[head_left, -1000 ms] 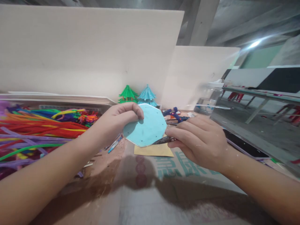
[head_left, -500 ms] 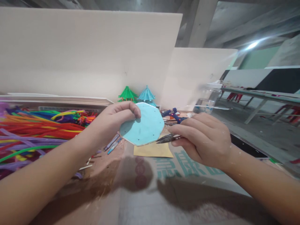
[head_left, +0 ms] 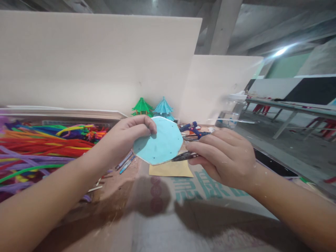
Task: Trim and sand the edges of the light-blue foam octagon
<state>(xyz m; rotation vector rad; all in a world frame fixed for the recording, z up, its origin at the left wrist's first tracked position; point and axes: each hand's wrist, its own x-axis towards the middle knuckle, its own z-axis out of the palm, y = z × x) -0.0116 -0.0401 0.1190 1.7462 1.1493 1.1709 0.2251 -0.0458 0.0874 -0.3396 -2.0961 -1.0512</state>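
My left hand (head_left: 132, 134) pinches a light-blue octagonal card (head_left: 159, 143) by its upper left, thumb on the face. Small dark dots sit near the card's edges. In the fingers of my right hand (head_left: 225, 154) is a dark metal scissors-like pointed tool (head_left: 183, 156), its tips pointing left. The tips are at the card's lower right edge; whether they touch it I cannot tell. The tool's rear part is hidden by the hand. Below and behind the card lies a yellow sheet of paper (head_left: 172, 170).
Many coloured pipe cleaners (head_left: 47, 147) spread at the left, with pens (head_left: 127, 164) nearby. A green paper-like roof model (head_left: 142, 106) and a blue one (head_left: 163, 106) stand against a white board (head_left: 99, 63). A blue glue gun (head_left: 193, 127) and a clear bottle (head_left: 232, 110) are behind my right hand.
The tool's tips have moved slightly left and down, closer to the card's lower right edge. Both hands keep their grips; the whole view has shifted a little.
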